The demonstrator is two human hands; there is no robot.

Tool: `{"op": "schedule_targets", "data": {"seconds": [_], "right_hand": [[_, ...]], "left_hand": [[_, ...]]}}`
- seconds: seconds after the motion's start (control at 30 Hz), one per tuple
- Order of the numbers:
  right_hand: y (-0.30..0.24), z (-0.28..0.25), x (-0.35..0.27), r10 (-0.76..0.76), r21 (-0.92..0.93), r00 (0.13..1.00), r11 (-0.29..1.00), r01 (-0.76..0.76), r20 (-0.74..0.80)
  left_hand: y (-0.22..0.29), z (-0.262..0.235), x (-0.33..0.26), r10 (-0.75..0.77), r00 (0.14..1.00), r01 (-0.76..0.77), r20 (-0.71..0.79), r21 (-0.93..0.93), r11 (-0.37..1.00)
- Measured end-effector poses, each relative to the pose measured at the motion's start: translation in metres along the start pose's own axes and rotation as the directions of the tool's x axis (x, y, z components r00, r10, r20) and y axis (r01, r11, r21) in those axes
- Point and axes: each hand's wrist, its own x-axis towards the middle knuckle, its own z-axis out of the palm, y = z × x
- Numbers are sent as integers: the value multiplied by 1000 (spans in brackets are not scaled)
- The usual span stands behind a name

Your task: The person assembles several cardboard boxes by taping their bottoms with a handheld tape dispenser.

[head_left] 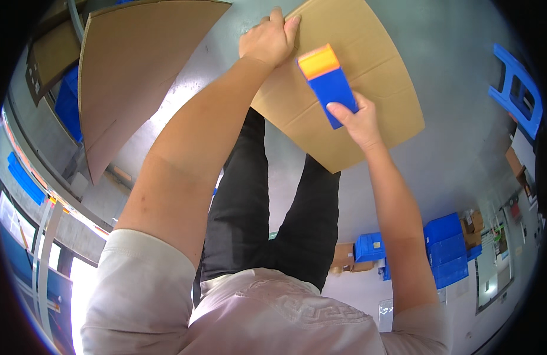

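A tan cardboard sheet [386,77] with crease lines is tilted in front of my legs. At its upper left edge, my left hand [267,38] grips it with the thumb along the border. My right hand [357,121] is closed around the lower end of a blue box-shaped thing with an orange end [331,89]. That thing lies over the middle of the sheet, its orange end pointing up and left. Whether it touches the cardboard, I cannot tell.
Another large brown cardboard panel [143,53] stands at the left. A blue plastic frame [519,89] is at the far right. Blue bins [445,251] and cardboard boxes [347,257] appear at the lower right. Grey floor [451,112] lies around the sheet.
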Motion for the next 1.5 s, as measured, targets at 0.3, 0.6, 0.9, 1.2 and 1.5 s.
{"op": "schedule_targets", "data": {"seconds": [0.3, 0.6, 0.9, 1.2, 1.5], "right_hand": [[5, -18, -1, 35, -33, 992, 999, -32, 117], [-6, -20, 2, 90, -79, 975, 994, -76, 202], [-20, -25, -5, 113, -90, 980, 991, -99, 164], [-10, -23, -9, 152, -109, 978, 985, -137, 143], [-4, -33, -1, 192, -168, 964, 972, -162, 181]], "left_hand": [[-14, -13, -39, 248, 948, -312, -200, -422, 851], [-21, -9, -48, 231, 820, 443, 524, -836, 323], [-21, -31, -15, -7, 964, 235, 265, -843, 485], [-58, -46, 27, -70, 993, 119, 96, -784, 609], [-62, -15, 42, -105, 987, 160, 121, -745, 647]]}}
